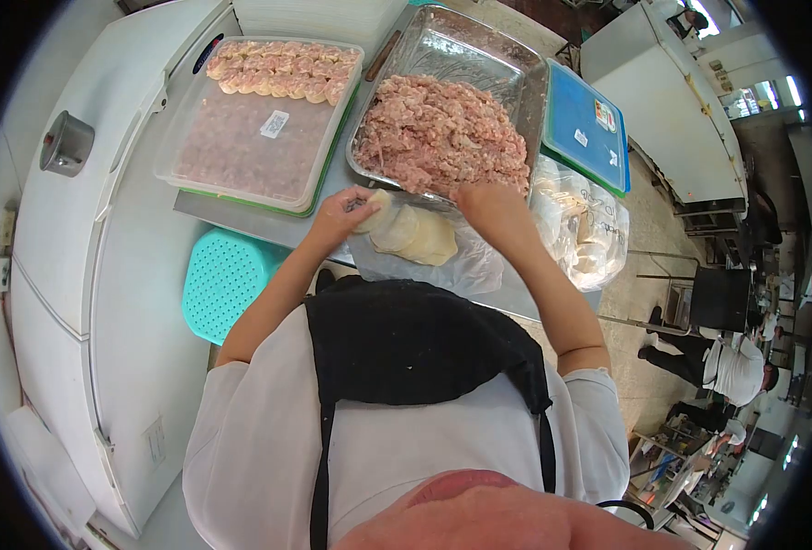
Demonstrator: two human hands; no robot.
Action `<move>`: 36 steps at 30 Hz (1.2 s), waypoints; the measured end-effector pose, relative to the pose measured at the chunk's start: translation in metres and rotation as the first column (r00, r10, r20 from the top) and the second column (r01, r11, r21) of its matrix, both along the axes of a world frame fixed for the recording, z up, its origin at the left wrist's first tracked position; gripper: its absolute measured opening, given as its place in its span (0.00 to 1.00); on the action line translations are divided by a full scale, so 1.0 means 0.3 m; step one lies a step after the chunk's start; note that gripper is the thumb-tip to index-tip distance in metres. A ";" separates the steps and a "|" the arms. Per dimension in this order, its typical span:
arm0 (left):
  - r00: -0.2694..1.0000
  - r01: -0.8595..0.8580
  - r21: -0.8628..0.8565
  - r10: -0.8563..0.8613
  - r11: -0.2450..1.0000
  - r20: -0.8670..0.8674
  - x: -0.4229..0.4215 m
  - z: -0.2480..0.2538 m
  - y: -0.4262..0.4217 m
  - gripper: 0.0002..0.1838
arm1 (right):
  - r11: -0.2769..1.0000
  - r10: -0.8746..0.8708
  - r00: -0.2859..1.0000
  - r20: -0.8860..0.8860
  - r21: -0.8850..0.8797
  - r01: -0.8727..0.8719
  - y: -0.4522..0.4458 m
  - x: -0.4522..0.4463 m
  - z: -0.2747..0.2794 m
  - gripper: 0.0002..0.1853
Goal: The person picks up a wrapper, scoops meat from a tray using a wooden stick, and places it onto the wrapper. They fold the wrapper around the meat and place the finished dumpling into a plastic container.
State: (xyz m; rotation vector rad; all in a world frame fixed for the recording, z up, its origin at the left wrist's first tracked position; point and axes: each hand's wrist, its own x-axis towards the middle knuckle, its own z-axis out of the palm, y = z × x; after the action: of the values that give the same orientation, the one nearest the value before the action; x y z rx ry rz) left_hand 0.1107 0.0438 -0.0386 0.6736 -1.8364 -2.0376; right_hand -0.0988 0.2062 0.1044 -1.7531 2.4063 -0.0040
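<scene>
Gently level the wrapper (380, 207) pinched in left hand (343, 216) near front edge of bench (245, 223), unable to tell grip of right hand (490, 213).

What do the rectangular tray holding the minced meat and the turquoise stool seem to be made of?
The rectangular silver tray looks like metal, probably stainless steel, given its shiny reflections. The turquoise perforated stool seems to be moulded plastic, judging by its even colour and regular holes.

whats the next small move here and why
Probably bring a small pinch of minced meat to the dough wrapper with the right hand: the left hand holds that wrapper, and the right is at the near edge of the meat tray.
</scene>
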 end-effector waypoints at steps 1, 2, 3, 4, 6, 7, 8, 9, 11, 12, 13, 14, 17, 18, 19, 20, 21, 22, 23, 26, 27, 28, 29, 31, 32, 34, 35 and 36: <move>1.000 0.002 0.000 -0.002 1.000 -0.004 -0.002 0.008 0.006 0.14 | 1.000 -0.005 1.000 0.015 -0.025 0.005 -0.002 0.017 -0.008 0.19; 1.000 0.006 -0.062 -0.007 0.998 -0.018 -0.004 0.015 0.015 0.14 | 1.000 -0.005 1.000 0.011 -0.026 0.006 -0.008 0.001 -0.030 0.19; 0.999 0.007 -0.123 -0.011 0.992 -0.031 -0.005 0.030 0.019 0.15 | 0.997 -0.017 0.987 0.162 -0.069 0.029 -0.023 -0.020 -0.048 0.19; 0.999 0.006 -0.124 -0.010 0.992 -0.034 -0.003 0.037 0.014 0.15 | 0.992 -0.021 0.950 0.311 -0.109 0.057 -0.037 -0.034 -0.060 0.19; 0.994 -0.024 -0.465 -0.027 0.885 -0.102 -0.003 0.054 0.002 0.15 | 0.983 -0.024 0.935 0.353 -0.161 0.086 -0.054 -0.046 -0.042 0.18; 0.994 -0.023 -0.464 -0.030 0.885 -0.106 -0.006 0.065 -0.007 0.15 | 0.970 -0.028 0.918 0.397 -0.210 0.120 -0.060 -0.048 -0.026 0.17; 0.993 -0.011 -0.341 -0.029 0.940 -0.112 -0.013 0.077 -0.020 0.15 | 0.970 -0.032 0.919 0.393 -0.209 0.123 -0.064 -0.057 -0.026 0.17; 0.993 0.003 -0.212 -0.028 0.977 -0.116 -0.019 0.093 -0.035 0.16 | 0.934 0.005 0.907 0.422 -0.326 0.147 -0.067 -0.069 -0.033 0.17; 0.957 0.051 0.251 0.024 0.967 -0.290 -0.055 0.142 -0.063 0.17 | 0.883 0.042 0.895 0.444 -0.436 0.175 -0.070 -0.061 -0.024 0.17; 0.900 0.166 0.643 0.151 0.748 -0.409 -0.079 0.167 -0.076 0.19 | 0.863 0.028 0.797 0.603 -0.417 0.285 -0.070 -0.044 0.001 0.17; 0.899 0.171 0.643 0.149 0.746 -0.412 -0.104 0.188 -0.089 0.19 | 0.840 0.022 0.671 0.741 -0.378 0.389 -0.070 -0.029 0.018 0.18; 0.922 0.080 0.597 0.169 0.798 -0.350 -0.129 0.209 -0.099 0.20 | 0.840 0.019 0.673 0.739 -0.378 0.390 -0.069 -0.019 0.024 0.18; 0.908 0.046 0.668 0.248 0.743 -0.338 -0.184 0.311 -0.104 0.23 | 0.795 0.040 0.577 0.816 -0.376 0.476 -0.065 0.014 0.045 0.17; 0.875 0.107 0.773 0.310 0.625 -0.372 -0.199 0.349 -0.102 0.24 | 0.775 0.048 0.555 0.831 -0.382 0.504 -0.065 0.031 0.057 0.16; 0.878 0.114 0.772 0.300 0.625 -0.373 -0.215 0.381 -0.095 0.24 | 0.753 0.057 0.531 0.846 -0.385 0.533 -0.065 0.045 0.061 0.16; 0.849 0.134 0.769 0.328 0.625 -0.414 -0.231 0.411 -0.087 0.27 | 0.747 0.053 0.532 0.845 -0.387 0.541 -0.075 0.044 0.028 0.16; 0.818 0.154 0.765 0.354 0.625 -0.454 -0.243 0.434 -0.083 0.30 | 0.683 0.114 0.736 0.667 -0.591 0.430 -0.089 0.029 -0.030 0.15; 0.821 0.159 0.764 0.346 0.626 -0.454 -0.257 0.453 -0.088 0.30 | 0.604 0.146 0.887 0.437 -0.750 0.270 -0.095 0.021 -0.051 0.14; 0.790 0.237 0.800 0.371 0.551 -0.489 -0.272 0.467 -0.094 0.33 | 0.600 0.138 0.887 0.440 -0.750 0.278 -0.083 0.010 -0.058 0.14; 0.776 0.211 0.840 0.437 0.500 -0.455 -0.316 0.429 -0.107 0.41 | 0.735 0.045 0.985 0.164 -0.674 0.079 -0.044 0.001 0.019 0.13; 0.784 0.101 0.845 0.481 0.525 -0.392 -0.330 0.399 -0.115 0.46 | 0.877 -0.066 0.995 0.081 -0.470 0.097 -0.021 0.012 0.091 0.12; 0.787 0.100 0.844 0.477 0.527 -0.392 -0.345 0.367 -0.122 0.46 | 0.961 -0.153 0.988 -0.024 -0.239 0.143 0.003 0.020 0.126 0.11; 0.791 0.042 0.827 0.488 0.560 -0.370 -0.363 0.336 -0.128 0.47 | 0.959 -0.155 0.988 -0.021 -0.241 0.146 0.021 0.024 0.124 0.11; 0.794 -0.013 0.805 0.495 0.593 -0.352 -0.390 0.360 -0.100 0.48 | 0.896 -0.057 0.997 -0.042 -0.442 0.033 0.044 0.023 0.119 0.12; 0.806 -0.005 0.795 0.473 0.606 -0.355 -0.401 0.368 -0.078 0.48 | 0.895 -0.060 0.997 -0.040 -0.444 0.036 0.048 -0.005 0.087 0.12; 0.820 0.000 0.783 0.449 0.621 -0.355 -0.402 0.410 -0.038 0.48 | 0.907 0.014 0.999 -0.036 -0.421 -0.028 0.037 -0.047 0.040 0.11; 0.832 -0.030 0.796 0.456 0.605 -0.315 -0.402 0.427 -0.025 0.45 | 0.945 -0.030 0.995 -0.098 -0.328 -0.004 0.069 -0.084 0.050 0.12; 0.836 -0.061 0.806 0.472 0.588 -0.281 -0.410 0.438 -0.021 0.42 | 0.944 -0.018 0.994 -0.105 -0.331 -0.018 0.080 -0.087 0.112 0.12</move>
State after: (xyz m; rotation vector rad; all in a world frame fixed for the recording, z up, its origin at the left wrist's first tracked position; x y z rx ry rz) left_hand -0.0124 0.0374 0.0928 0.5245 -0.4585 -2.4341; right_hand -0.1250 0.2303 0.1380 -1.9342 2.6059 -0.3441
